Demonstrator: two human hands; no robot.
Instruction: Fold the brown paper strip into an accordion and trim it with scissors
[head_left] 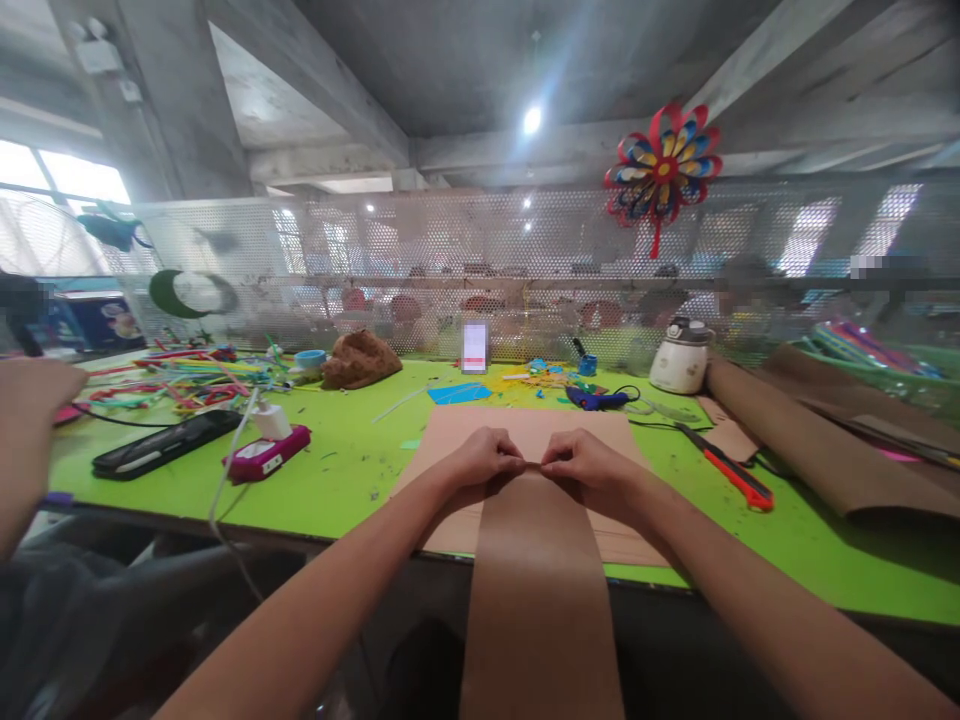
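The left hand (501,456) and right hand (568,456) pinch the far end of the strip (541,560), over a sheet (450,430) on the bench (352,455). It looks like edge-folding, calling next for even finger pressure.

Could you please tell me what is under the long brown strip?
A tan sheet on the green table shows on both sides of the strip, near its upper end. What the strip directly covers cannot be seen.
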